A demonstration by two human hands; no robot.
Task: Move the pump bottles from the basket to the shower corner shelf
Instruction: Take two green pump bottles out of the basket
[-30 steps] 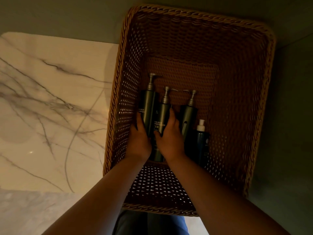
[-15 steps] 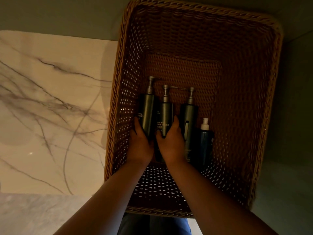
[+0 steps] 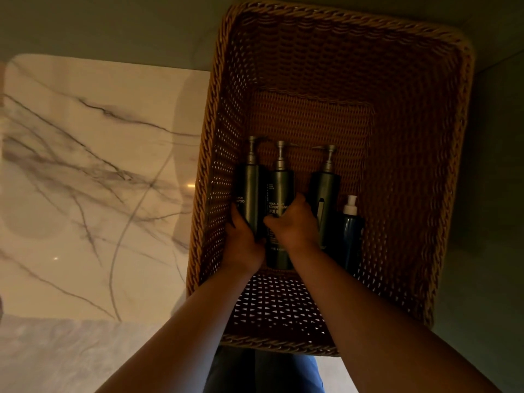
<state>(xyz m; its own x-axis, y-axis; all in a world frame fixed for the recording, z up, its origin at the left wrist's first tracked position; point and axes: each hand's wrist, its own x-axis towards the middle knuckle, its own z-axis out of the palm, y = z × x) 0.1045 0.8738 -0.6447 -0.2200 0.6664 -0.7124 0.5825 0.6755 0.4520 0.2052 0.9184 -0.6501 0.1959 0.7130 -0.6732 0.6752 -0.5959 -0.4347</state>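
Observation:
A deep brown wicker basket (image 3: pixel 450 177) holds three dark pump bottles lying side by side with their pumps pointing away from me. My left hand (image 3: pixel 243 242) is wrapped around the leftmost one, the shampoo bottle (image 3: pixel 249 191), against the basket's left wall. My right hand (image 3: pixel 295 225) grips the middle one, the conditioner bottle (image 3: pixel 279 188). The third pump bottle (image 3: pixel 324 191) lies untouched to the right of my right hand. Beside it is a small blue bottle (image 3: pixel 350 234) with a white cap. No shower shelf is in view.
A white marble floor slab (image 3: pixel 85 194) with grey veins lies left of the basket. Dark grey-green surfaces surround the basket above and on the right. My blue trousers (image 3: pixel 263 373) show under the basket's near rim.
Both hands closed further around the shampoo and conditioner bottles. The two bottles have shifted slightly away from the third one, and the view has drifted a little.

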